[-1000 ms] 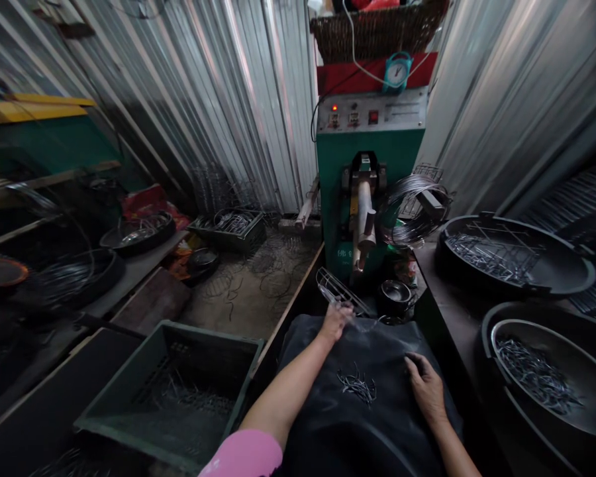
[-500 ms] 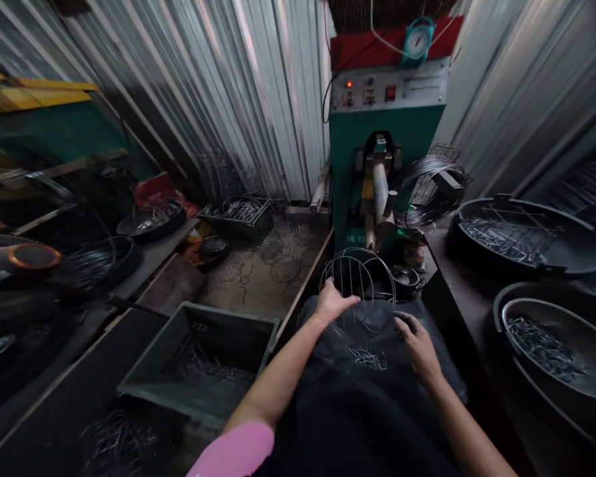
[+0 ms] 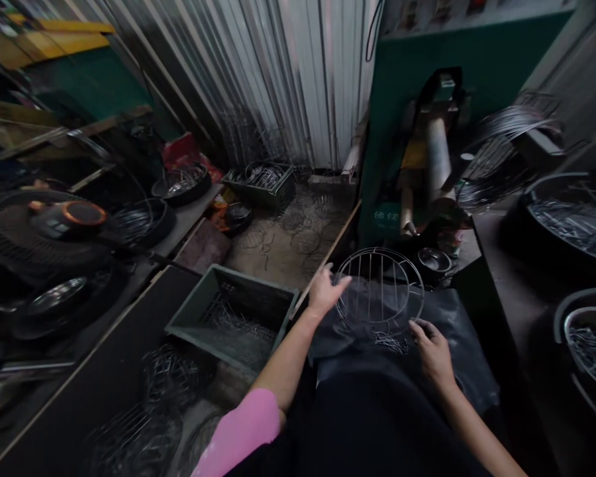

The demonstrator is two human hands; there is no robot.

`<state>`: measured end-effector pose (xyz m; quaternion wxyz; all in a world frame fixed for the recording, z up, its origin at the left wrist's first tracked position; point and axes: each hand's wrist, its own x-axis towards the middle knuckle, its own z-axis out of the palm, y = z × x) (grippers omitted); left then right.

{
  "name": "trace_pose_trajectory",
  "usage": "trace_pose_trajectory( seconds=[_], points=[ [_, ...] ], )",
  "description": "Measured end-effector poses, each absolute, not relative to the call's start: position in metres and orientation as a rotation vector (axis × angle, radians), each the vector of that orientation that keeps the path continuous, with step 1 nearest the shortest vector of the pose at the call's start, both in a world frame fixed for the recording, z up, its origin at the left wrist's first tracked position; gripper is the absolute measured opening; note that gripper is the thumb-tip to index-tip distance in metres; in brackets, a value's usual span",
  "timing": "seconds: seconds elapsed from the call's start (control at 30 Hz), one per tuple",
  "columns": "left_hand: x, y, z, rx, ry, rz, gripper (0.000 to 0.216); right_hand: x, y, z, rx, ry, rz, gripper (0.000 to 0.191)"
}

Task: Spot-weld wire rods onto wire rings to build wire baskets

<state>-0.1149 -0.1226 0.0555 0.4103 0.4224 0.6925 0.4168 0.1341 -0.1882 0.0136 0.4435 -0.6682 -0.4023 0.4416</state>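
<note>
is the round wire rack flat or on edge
Roughly flat: wire rack shows its full ring from above, left hand and right hand at its rim.

We record a black cloth sheet [image 3: 469, 331]; on it rest a round wire grille [image 3: 380, 291] and loose bent wire pieces [image 3: 390, 342].

A second before, the left hand [image 3: 325, 291] had the round wire rack [image 3: 380, 291] low and nearly flat at the far edge of the dark cloth [image 3: 469, 358]. It then swung the rack upright and drew it nearer, holding it by the left rim, until it hung tilted over the cloth's middle. The right hand [image 3: 434, 351] left its flat rest beside the small heap of wire pieces [image 3: 390, 342] and slid forward until its fingertips met the rack's near rim.
</note>
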Motion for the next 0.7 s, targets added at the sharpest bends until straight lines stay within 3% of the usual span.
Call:
trace_pose_trajectory(
  seconds=[0.13, 0.3, 0.6, 0.7],
  points=[
    [-0.149, -0.138, 0.026, 0.867, 1.738, 0.876, 0.049, 0.136, -0.185, 0.003, -1.704, -0.981, 1.088, 0.042],
    [-0.147, -0.136, 0.009, 0.892, 1.558, 0.953, 0.043, 0.129, -0.181, 0.002, -1.681, -0.973, 1.097, 0.040],
    [-0.133, -0.133, 0.045, 0.687, 1.414, 1.119, 0.060, 0.127, -0.190, 0.033, -1.624, -1.032, 1.003, 0.040],
    [-0.134, -0.142, 0.059, 0.599, 1.315, 1.139, 0.056, 0.127, -0.189, 0.046, -1.580, -1.119, 0.982, 0.037]
  ],
)
